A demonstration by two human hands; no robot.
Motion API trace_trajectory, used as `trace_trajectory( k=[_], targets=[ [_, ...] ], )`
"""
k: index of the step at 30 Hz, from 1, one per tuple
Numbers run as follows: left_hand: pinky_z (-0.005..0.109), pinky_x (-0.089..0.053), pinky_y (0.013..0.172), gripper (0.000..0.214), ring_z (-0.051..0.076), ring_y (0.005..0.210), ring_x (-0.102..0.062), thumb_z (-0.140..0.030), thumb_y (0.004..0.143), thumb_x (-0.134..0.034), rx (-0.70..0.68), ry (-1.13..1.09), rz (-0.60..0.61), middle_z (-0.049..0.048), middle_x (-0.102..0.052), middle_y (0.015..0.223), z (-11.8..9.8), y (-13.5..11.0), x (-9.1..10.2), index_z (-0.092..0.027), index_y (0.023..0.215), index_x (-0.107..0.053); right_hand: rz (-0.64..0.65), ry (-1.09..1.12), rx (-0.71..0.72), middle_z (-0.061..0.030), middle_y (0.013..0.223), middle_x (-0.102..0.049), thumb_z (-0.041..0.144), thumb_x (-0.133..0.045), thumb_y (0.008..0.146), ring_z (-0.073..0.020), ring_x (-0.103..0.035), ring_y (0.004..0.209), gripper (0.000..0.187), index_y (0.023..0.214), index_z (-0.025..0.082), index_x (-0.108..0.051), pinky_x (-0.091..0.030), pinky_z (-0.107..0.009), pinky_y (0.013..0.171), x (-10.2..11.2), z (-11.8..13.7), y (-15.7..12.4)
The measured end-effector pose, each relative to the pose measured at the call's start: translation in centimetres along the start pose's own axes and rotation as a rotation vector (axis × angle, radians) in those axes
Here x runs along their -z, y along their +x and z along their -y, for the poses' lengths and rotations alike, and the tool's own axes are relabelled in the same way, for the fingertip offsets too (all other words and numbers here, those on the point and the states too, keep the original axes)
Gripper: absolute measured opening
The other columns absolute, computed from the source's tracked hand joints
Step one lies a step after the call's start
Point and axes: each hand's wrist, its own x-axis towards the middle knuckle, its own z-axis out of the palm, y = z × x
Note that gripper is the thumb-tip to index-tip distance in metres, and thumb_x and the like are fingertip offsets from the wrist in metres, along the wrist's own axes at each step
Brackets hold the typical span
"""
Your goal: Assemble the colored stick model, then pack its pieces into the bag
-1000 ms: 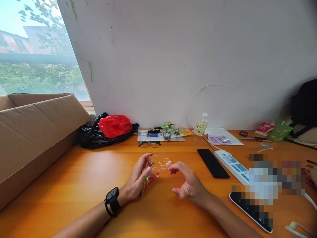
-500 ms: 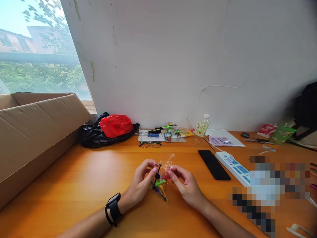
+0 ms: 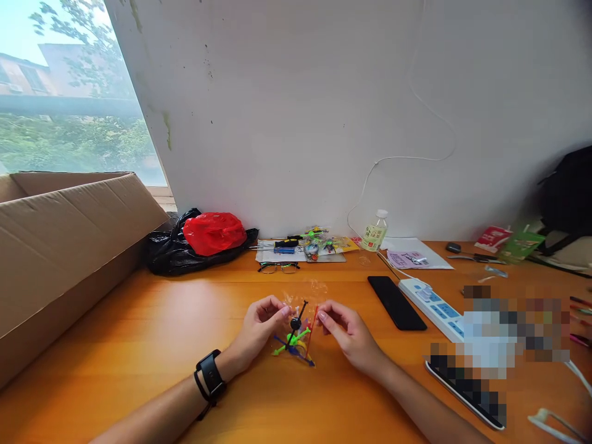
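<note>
Both my hands pinch a small clear plastic packet (image 3: 303, 305) over the orange table (image 3: 139, 345). My left hand (image 3: 259, 327), with a black watch on its wrist, grips the packet's left edge. My right hand (image 3: 345, 330) grips the right edge. Small coloured plastic parts (image 3: 293, 342), black, green, blue, red and yellow sticks, hang in the packet's lower part between my fingers.
A large cardboard box (image 3: 60, 246) stands at the left. Black and red bags (image 3: 203, 240), glasses (image 3: 277, 267), tools and a bottle (image 3: 374, 231) lie along the wall. A black phone (image 3: 396, 302) and a power strip (image 3: 432, 301) lie to the right. A backpack (image 3: 568, 197) sits far right.
My right hand came in from open and apart to pinch the packet's right edge. The two hands have pulled the packet wider, and the coloured parts now show lower between them.
</note>
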Motion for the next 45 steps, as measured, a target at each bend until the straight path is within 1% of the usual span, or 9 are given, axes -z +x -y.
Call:
trace_trajectory(
  k=[6, 12, 19, 24, 31, 37, 40, 42, 45],
  targets=[
    [0.024, -0.048, 0.070, 0.042, 0.015, 0.074, -0.061, -0.053, 0.082, -0.087, -0.022, 0.057, -0.042, 0.0043, -0.072, 0.081, -0.7, 0.3, 0.0, -0.014, 0.084, -0.072, -0.019, 0.122, -0.056, 0.0004, 0.077, -0.056, 0.060, -0.062, 0.101, -0.0174, -0.054, 0.073, 0.044, 0.082, 0.021, -0.058, -0.047, -0.030, 0.071, 0.3, -1.1, 0.4],
    [0.024, -0.042, 0.065, 0.042, 0.012, 0.066, -0.054, -0.051, 0.081, -0.086, 0.105, 0.010, 0.052, 0.0036, -0.068, 0.077, -1.2, 0.9, 0.4, -0.012, 0.085, -0.074, 0.038, 0.201, -0.111, 0.0011, 0.076, -0.057, 0.060, -0.063, 0.100, -0.0168, -0.053, 0.071, 0.045, 0.081, 0.020, -0.059, -0.045, -0.029, 0.069, -0.6, -1.8, 0.3],
    [0.024, -0.039, 0.062, 0.041, 0.012, 0.063, -0.049, -0.052, 0.079, -0.084, 0.055, 0.075, -0.037, -0.0003, -0.061, 0.068, -1.8, 0.7, 0.4, -0.015, 0.071, -0.067, 0.089, 0.183, -0.119, 0.0001, 0.081, -0.061, 0.062, -0.067, 0.098, -0.0164, -0.055, 0.074, 0.044, 0.087, 0.020, -0.062, -0.044, -0.028, 0.069, -1.1, -2.3, 0.1],
    [0.025, -0.041, 0.064, 0.043, 0.013, 0.065, -0.052, -0.055, 0.081, -0.082, 0.047, 0.078, -0.002, 0.0012, -0.064, 0.071, -1.9, 0.6, 0.1, -0.015, 0.073, -0.069, 0.071, 0.180, -0.133, -0.0003, 0.081, -0.061, 0.064, -0.067, 0.097, -0.0170, -0.056, 0.073, 0.045, 0.088, 0.020, -0.061, -0.046, -0.029, 0.069, -0.9, -2.5, 0.1],
    [0.025, -0.042, 0.065, 0.033, 0.012, 0.063, -0.052, -0.041, 0.076, -0.087, 0.094, 0.025, -0.002, 0.0008, -0.063, 0.068, -1.7, 0.9, 0.6, -0.014, 0.071, -0.069, 0.076, 0.175, -0.135, 0.0000, 0.081, -0.060, 0.065, -0.067, 0.097, -0.0167, -0.054, 0.073, 0.047, 0.087, 0.020, -0.059, -0.045, -0.030, 0.070, -0.9, -2.9, 0.0],
    [0.023, -0.046, 0.066, 0.033, 0.012, 0.066, -0.055, -0.040, 0.078, -0.088, 0.065, -0.117, -0.082, 0.0000, -0.064, 0.074, -0.6, 1.1, 0.9, -0.015, 0.078, -0.066, 0.048, 0.167, -0.176, 0.0012, 0.075, -0.059, 0.067, -0.065, 0.097, -0.0160, -0.053, 0.069, 0.050, 0.083, 0.020, -0.056, -0.042, -0.029, 0.067, -0.6, -3.0, 0.1],
    [0.024, -0.048, 0.068, 0.036, 0.013, 0.070, -0.060, -0.045, 0.082, -0.086, 0.068, -0.076, -0.044, 0.0010, -0.067, 0.078, -0.6, 1.0, 0.9, -0.015, 0.084, -0.068, 0.020, 0.159, -0.177, 0.0016, 0.075, -0.058, 0.068, -0.066, 0.096, -0.0157, -0.052, 0.068, 0.050, 0.083, 0.020, -0.056, -0.041, -0.029, 0.066, -0.5, -2.8, 0.2],
    [0.026, -0.051, 0.073, 0.038, 0.015, 0.075, -0.064, -0.045, 0.078, -0.090, 0.072, -0.020, -0.018, 0.0036, -0.072, 0.085, -0.8, 0.8, 0.8, -0.014, 0.092, -0.071, 0.020, 0.159, -0.166, 0.0016, 0.075, -0.057, 0.068, -0.066, 0.095, -0.0156, -0.052, 0.068, 0.050, 0.083, 0.020, -0.057, -0.041, -0.029, 0.066, -0.5, -2.7, 0.2],
    [0.028, -0.053, 0.078, 0.045, 0.018, 0.081, -0.068, -0.038, 0.068, -0.097, 0.087, 0.022, -0.051, 0.0058, -0.077, 0.091, -0.9, 0.9, 1.0, -0.014, 0.099, -0.075, 0.018, 0.153, -0.163, 0.0013, 0.075, -0.058, 0.067, -0.066, 0.095, -0.0158, -0.052, 0.067, 0.050, 0.083, 0.020, -0.057, -0.042, -0.029, 0.066, -0.6, -2.9, 0.2]
  ],
)
